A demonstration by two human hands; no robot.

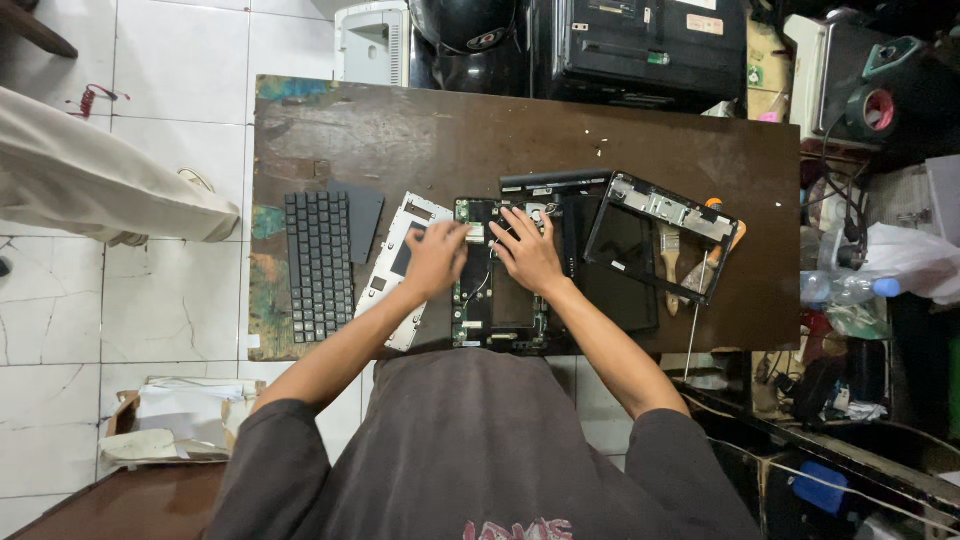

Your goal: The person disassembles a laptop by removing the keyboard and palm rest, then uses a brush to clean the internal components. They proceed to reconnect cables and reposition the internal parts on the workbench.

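Both hands (480, 255) on opened laptop base (500, 300); keyboard (318, 265) left, paintbrush (668, 262) apparently right.

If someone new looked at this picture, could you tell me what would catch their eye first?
Most striking is the opened laptop base at the middle of the brown table, its circuit board bare, with the left hand and right hand both resting on its upper part. To the left lie a detached black keyboard and a silver cover panel; to the right, an empty screen frame rests over a paintbrush.
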